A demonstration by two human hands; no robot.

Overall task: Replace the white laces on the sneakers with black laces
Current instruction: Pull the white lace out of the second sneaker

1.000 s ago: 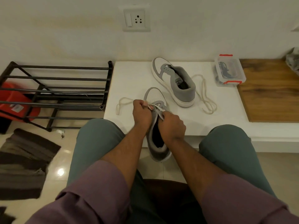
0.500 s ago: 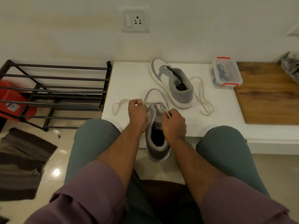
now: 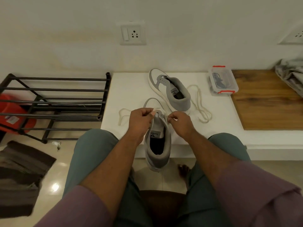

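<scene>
A grey and white sneaker [image 3: 157, 145] hangs over the front edge of the white platform [image 3: 131, 89], heel toward me. My left hand [image 3: 141, 120] pinches its white lace [image 3: 123, 115] at the left eyelets; the lace trails out to the left on the platform. My right hand [image 3: 180, 123] pinches the lace on the right side of the tongue. A second grey sneaker [image 3: 172, 90] without laces lies farther back, and a loose white lace [image 3: 200, 105] curls beside it. A clear box [image 3: 223, 81] with red clips holds dark laces.
A black metal shoe rack [image 3: 54, 102] stands to the left with a red object [image 3: 11, 115] behind it. A dark striped mat [image 3: 21, 174] lies on the floor. A wooden board [image 3: 267, 102] sits at right, grey cloth [image 3: 291, 76] beyond it. My knees flank the shoe.
My two hands have drawn apart across the near sneaker's tongue, and the right hand has lifted off the shoe's collar. The view has shifted slightly.
</scene>
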